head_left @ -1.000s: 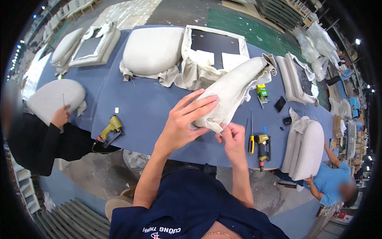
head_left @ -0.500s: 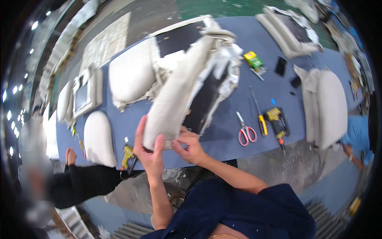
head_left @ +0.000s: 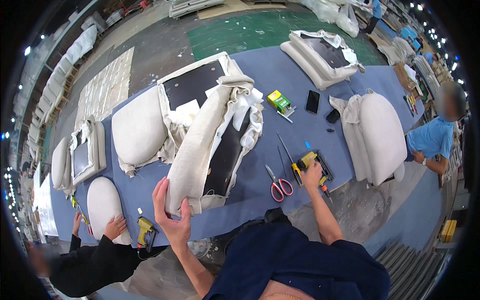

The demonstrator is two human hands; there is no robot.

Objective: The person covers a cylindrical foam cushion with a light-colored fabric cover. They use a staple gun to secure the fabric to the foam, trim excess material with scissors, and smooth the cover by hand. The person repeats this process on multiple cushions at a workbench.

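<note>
My left hand (head_left: 173, 216) grips the near end of a beige fabric-covered chair cushion (head_left: 191, 145), thumb in front and fingers along its left side. The cushion is tilted on its edge; its dark backing board (head_left: 227, 155) faces right, with white padding and loose fabric around the rim. To the right, my right hand (head_left: 312, 175) is closed round the yellow and black staple gun (head_left: 324, 167) on the table. Just left of that hand lie a screwdriver (head_left: 296, 172) with a yellow handle and red-handled scissors (head_left: 280, 187).
A green and yellow box (head_left: 278, 101), a phone (head_left: 312, 102) and other upholstered pieces (head_left: 377, 137) lie on the blue-grey table (head_left: 250, 205). Another staple gun (head_left: 145, 232) rests at the left edge. A person in black (head_left: 100, 265) touches a cushion (head_left: 106, 205); another in blue (head_left: 432, 137) stands right.
My right hand has left the cushion's near end and moved right onto the staple gun. The left hand keeps its hold on the cushion. The view has shifted, showing more of the room.
</note>
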